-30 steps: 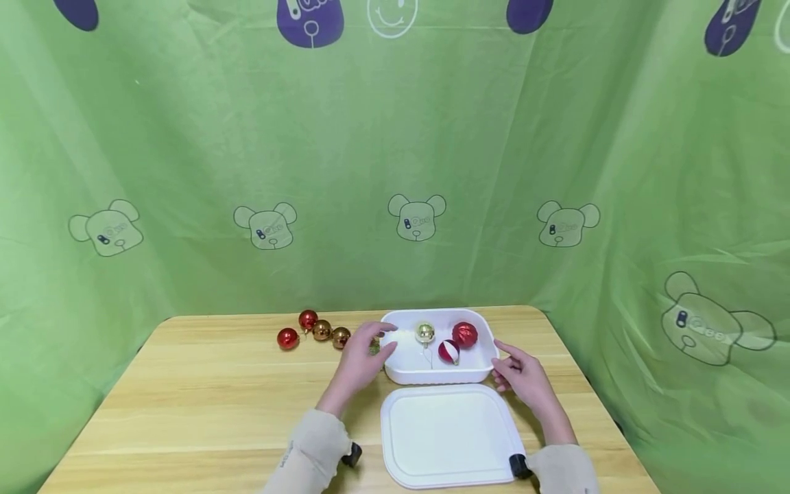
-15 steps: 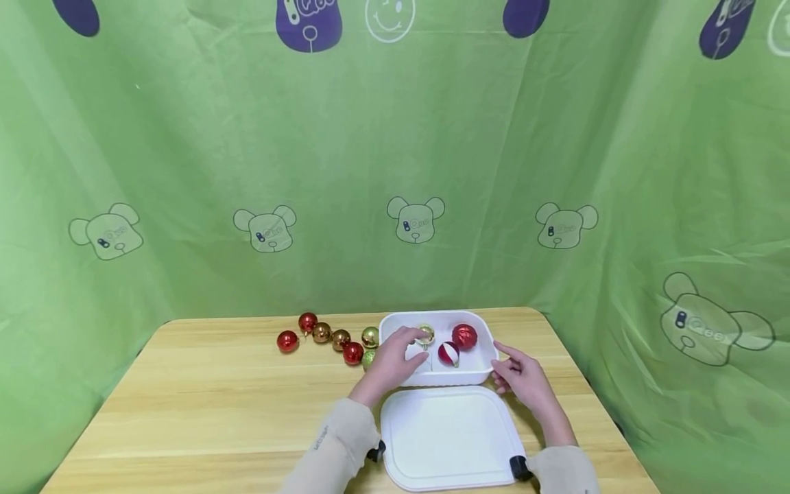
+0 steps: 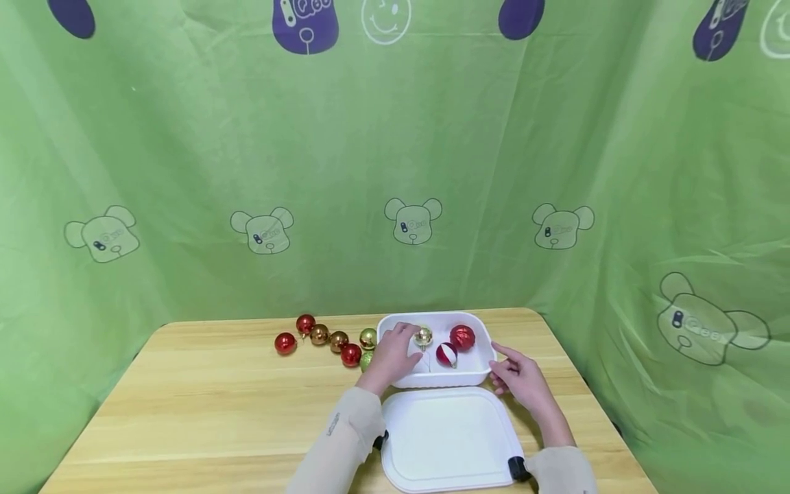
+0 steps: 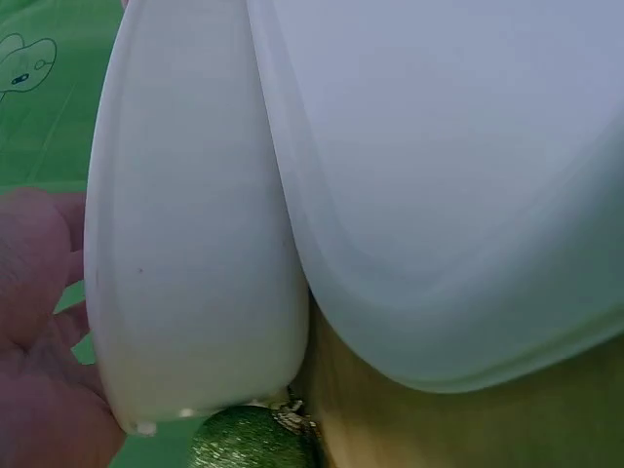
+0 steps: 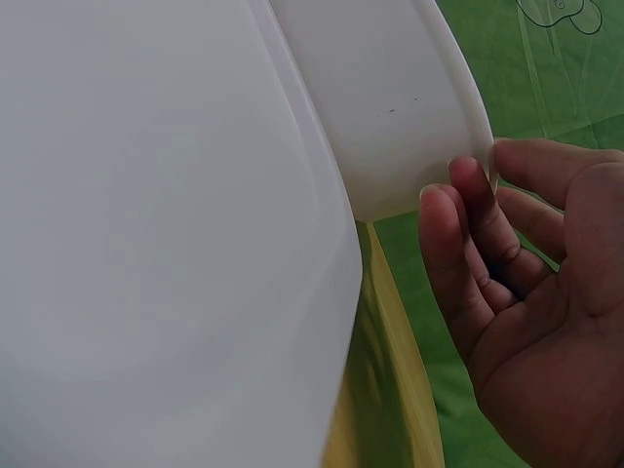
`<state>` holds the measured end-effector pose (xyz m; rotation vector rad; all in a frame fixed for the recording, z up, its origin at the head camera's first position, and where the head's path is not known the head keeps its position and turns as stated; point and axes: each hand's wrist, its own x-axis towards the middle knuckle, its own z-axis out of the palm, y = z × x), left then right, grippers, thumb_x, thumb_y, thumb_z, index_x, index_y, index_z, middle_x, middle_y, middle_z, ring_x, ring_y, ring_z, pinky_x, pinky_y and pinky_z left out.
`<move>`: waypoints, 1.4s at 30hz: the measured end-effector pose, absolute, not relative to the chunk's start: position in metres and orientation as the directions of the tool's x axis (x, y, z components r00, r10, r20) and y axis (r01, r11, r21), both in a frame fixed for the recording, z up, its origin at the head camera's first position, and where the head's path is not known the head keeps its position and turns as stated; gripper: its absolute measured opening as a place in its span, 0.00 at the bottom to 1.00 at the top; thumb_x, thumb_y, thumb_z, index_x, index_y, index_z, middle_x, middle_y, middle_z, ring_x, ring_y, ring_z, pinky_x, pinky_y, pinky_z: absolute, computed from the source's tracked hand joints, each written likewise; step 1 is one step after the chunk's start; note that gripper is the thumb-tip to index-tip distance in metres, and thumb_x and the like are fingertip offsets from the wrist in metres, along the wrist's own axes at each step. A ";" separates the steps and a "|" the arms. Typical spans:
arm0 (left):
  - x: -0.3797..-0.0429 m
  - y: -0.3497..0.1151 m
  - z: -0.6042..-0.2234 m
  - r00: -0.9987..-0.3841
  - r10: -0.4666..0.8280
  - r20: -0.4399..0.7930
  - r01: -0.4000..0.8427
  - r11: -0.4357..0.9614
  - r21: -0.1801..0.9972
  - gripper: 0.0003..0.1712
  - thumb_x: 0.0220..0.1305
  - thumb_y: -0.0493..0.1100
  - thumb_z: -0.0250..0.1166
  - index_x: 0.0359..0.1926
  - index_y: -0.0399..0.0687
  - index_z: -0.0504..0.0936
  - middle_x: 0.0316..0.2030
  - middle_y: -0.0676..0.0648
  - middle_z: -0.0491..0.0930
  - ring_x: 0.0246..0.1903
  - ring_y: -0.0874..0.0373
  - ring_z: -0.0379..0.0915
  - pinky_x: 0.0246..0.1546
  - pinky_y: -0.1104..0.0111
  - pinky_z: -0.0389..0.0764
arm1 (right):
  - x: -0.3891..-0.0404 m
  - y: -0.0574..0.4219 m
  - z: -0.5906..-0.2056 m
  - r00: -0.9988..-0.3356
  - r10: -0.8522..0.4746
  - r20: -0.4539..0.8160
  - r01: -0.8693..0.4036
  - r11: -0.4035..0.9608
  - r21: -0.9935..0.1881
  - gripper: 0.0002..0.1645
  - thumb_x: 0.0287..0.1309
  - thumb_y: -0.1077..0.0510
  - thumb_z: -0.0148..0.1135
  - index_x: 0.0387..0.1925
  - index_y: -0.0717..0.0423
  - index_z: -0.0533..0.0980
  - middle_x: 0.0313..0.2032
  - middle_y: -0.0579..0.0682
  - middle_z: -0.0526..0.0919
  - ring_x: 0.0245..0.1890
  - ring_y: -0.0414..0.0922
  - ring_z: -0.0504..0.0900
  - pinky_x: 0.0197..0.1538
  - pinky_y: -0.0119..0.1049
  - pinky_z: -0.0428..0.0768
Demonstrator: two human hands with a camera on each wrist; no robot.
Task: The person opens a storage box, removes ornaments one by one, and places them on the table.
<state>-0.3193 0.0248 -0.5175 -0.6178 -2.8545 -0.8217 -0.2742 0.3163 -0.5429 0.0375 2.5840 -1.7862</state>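
Observation:
A white plastic container [image 3: 404, 379] stands near the table's back edge, with a pale gold bauble [image 3: 424, 336], a red bauble [image 3: 463, 337] and a red-and-white bauble [image 3: 447, 355] inside. My left hand [image 3: 390, 357] reaches over its left end, fingers bent and spread from the thumb, fingertips right at the pale gold bauble. In the left wrist view the container wall [image 4: 195, 214] hides most of those fingers. At the right end, my right hand [image 3: 521, 379] holds the container by its rim, fingers bent around the corner in the right wrist view.
A white lid [image 3: 450, 439] lies flat in front of the container. Several red, brown and gold baubles [image 3: 319, 334] line the table to the left, and a glittery green bauble [image 4: 249, 439] sits against the container's left end. A green curtain [image 3: 333, 267] hangs behind.
My left hand has moved right from outside the container's left end to over its inside, then slightly back left. My right hand stays at the right end.

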 end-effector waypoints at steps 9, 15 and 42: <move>-0.327 0.032 -0.516 -0.899 0.428 0.094 0.429 0.814 0.391 0.41 0.69 0.51 0.68 0.79 0.57 0.63 0.79 0.48 0.62 0.73 0.41 0.66 0.70 0.44 0.72 | -0.275 0.316 -0.542 -0.999 0.028 -0.016 0.024 0.346 -0.938 0.34 0.72 0.62 0.61 0.76 0.59 0.64 0.36 0.61 0.84 0.32 0.46 0.85 0.37 0.39 0.90; -0.333 0.033 -0.520 -0.892 0.437 0.113 0.450 0.839 0.306 0.38 0.69 0.53 0.68 0.77 0.59 0.67 0.72 0.51 0.70 0.68 0.46 0.71 0.64 0.47 0.78 | -0.273 0.313 -0.538 -1.000 0.023 -0.021 0.027 0.329 -0.944 0.35 0.72 0.62 0.61 0.76 0.61 0.63 0.38 0.64 0.84 0.32 0.47 0.85 0.36 0.40 0.91; -0.331 0.033 -0.523 -0.864 0.472 0.175 0.497 0.743 0.448 0.19 0.72 0.46 0.66 0.61 0.50 0.78 0.49 0.49 0.77 0.42 0.54 0.81 0.50 0.61 0.86 | -0.276 0.316 -0.543 -0.999 0.027 -0.020 0.028 0.340 -0.940 0.34 0.72 0.63 0.60 0.76 0.58 0.64 0.38 0.63 0.84 0.32 0.47 0.85 0.37 0.39 0.90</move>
